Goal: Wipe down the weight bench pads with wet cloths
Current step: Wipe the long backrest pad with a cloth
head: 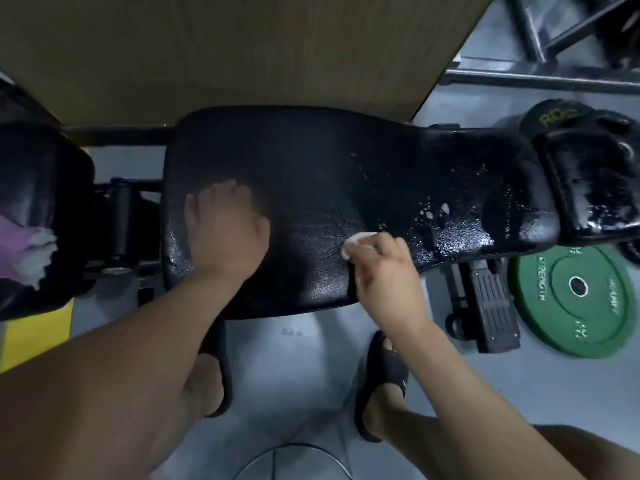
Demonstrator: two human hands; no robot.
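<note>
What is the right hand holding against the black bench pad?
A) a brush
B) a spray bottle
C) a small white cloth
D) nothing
C: the right hand pinches a small white cloth against the bench pad, with wet sheen to its right, while the left hand rests on the pad farther left.

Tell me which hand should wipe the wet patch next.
Right. The right hand holds the cloth beside the wet patch; the left hand rests farther off on the bench pad, no cloth visible.
</note>
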